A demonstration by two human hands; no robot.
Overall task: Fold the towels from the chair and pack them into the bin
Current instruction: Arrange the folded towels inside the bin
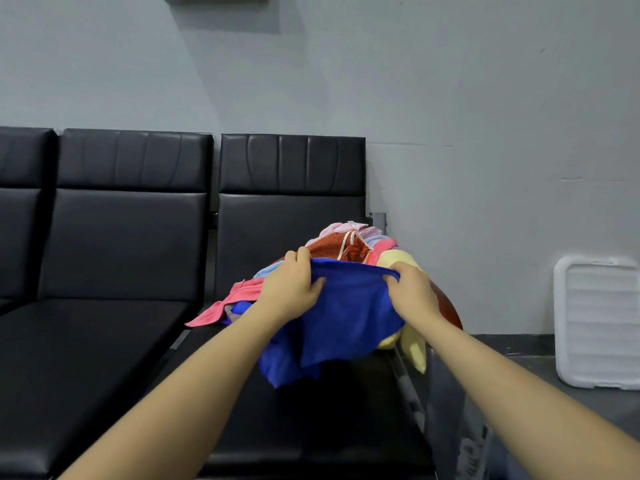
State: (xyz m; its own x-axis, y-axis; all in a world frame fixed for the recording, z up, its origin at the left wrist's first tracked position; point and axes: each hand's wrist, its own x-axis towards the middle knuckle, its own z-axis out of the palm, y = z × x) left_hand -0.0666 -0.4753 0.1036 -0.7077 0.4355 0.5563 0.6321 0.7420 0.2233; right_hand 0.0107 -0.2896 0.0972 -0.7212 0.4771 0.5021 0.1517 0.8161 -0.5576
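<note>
A blue towel (341,323) hangs in front of a heap of towels (349,247) on the right seat of a black chair row (277,209). My left hand (292,291) grips the towel's top edge at the left. My right hand (412,291) grips the same edge at the right, and the cloth droops below toward the seat. The heap holds pink, orange-red, light blue and yellow cloths, partly hidden behind the blue towel. A grey bin (460,420) stands right of the chair at the bottom, mostly hidden by my right forearm.
A white ribbed lid (597,323) leans against the grey wall at the right, on a dark floor. Two more black seats (104,323) extend to the left. A metal armrest post (379,220) rises behind the heap.
</note>
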